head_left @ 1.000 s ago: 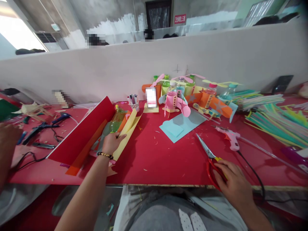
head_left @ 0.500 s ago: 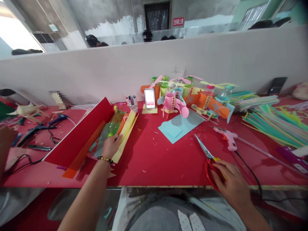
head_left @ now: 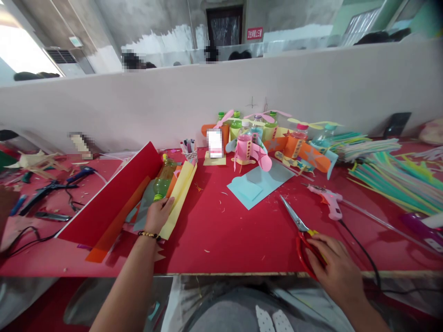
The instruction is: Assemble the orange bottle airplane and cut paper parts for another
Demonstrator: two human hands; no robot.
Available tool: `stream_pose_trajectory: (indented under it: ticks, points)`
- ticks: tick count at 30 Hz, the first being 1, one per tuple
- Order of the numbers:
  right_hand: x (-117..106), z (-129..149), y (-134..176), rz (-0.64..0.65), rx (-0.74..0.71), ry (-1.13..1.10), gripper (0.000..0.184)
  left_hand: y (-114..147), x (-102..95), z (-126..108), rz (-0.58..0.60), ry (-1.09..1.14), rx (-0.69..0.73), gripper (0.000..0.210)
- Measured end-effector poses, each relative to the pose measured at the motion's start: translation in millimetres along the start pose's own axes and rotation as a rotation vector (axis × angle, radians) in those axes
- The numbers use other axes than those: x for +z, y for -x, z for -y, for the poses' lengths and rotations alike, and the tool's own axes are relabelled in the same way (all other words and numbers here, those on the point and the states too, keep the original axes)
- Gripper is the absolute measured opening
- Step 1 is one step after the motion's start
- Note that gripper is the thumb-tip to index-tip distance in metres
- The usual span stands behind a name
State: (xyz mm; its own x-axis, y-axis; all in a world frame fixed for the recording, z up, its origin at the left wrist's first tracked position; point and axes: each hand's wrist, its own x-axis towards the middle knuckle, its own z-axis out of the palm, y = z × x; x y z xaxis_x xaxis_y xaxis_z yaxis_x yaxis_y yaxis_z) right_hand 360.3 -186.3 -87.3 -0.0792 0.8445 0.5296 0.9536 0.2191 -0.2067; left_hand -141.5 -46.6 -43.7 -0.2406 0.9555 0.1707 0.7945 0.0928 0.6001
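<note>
My left hand [head_left: 158,216], wearing a beaded bracelet, is closed at the near end of a yellow paper sheet [head_left: 182,191], with some fingers hidden. Just beyond it lies a clear green plastic bottle [head_left: 162,182] with a green cap towards me. A red board [head_left: 114,198] leans at a slant to the left, an orange paper strip [head_left: 116,226] along its base. My right hand [head_left: 337,265] grips the red and yellow handles of scissors [head_left: 296,216] near the table's front edge. Their blades look closed and point away from me. Light-blue paper [head_left: 254,198] lies between my hands, farther back.
Bottle helicopters with paper rotors [head_left: 245,147] stand at the back, beside a phone [head_left: 215,144] and a pen cup [head_left: 188,152]. A pink glue gun [head_left: 332,203] with its cord lies right of the scissors. Coloured strips [head_left: 398,180] fill the far right; tools [head_left: 48,191] lie left.
The view has shifted slightly, with the table edge a little lower. Both hands keep their grips, and the things on the table look the same.
</note>
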Motion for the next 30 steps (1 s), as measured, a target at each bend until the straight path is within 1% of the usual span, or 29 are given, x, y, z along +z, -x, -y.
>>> stream_pose_trajectory:
  ticks: [3, 10, 19, 30]
  points:
    - [-0.9, 1.1, -1.0, -0.004, -0.005, 0.0, 0.026, -1.4, -0.2, 1.6, 0.012, 0.029, 0.008, 0.045]
    - [1.8, -2.0, 1.6, 0.008, 0.002, 0.006, 0.026, -2.3, -0.8, 1.9, 0.056, 0.052, -0.042, 0.047]
    - [0.6, -0.5, -0.3, -0.015, -0.017, 0.013, 0.024, -3.7, 0.2, 4.2, 0.066, 0.072, -0.043, 0.048]
    - [0.3, 0.3, 0.4, -0.006, 0.008, -0.006, 0.024, -0.7, -2.1, -1.0, 0.061, 0.06, -0.058, 0.051]
